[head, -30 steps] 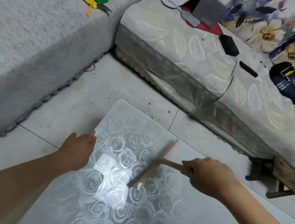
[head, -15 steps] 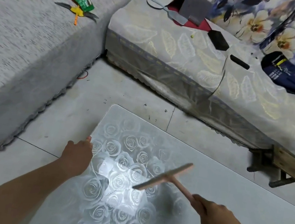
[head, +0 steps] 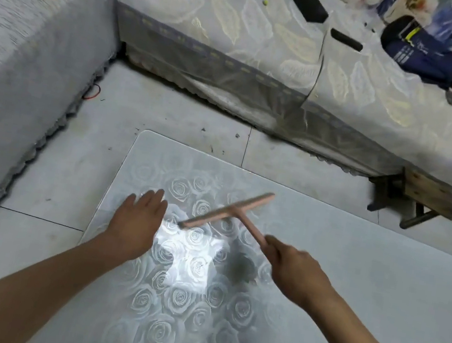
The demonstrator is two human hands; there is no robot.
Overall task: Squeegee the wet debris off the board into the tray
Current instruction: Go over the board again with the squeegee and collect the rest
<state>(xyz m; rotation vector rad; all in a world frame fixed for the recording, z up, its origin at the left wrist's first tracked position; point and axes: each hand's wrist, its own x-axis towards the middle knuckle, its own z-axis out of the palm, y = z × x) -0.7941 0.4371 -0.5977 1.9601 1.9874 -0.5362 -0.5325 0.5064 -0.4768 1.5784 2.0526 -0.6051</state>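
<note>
A glossy grey board (head: pixel 350 282) with a pale rose pattern fills the lower half of the head view. My right hand (head: pixel 295 265) grips the handle of a pink T-shaped squeegee (head: pixel 227 212), whose blade lies slanted over the roses near the board's far left corner. My left hand (head: pixel 137 221) rests flat on the board with straight fingers, just left of the blade's lower end. No tray and no debris show in this view.
A grey sofa (head: pixel 13 60) stands on the left, a leaf-patterned covered couch (head: pixel 270 44) runs across the back. A dark blue bag (head: pixel 423 54) and small black items lie on the couch. A wooden stool (head: pixel 423 198) sits at right on the tiled floor (head: pixel 169 108).
The squeegee swung from steep to slanted and moved left toward my left hand. My left hand slid from the board's left edge onto its surface. The camera tilted down.
</note>
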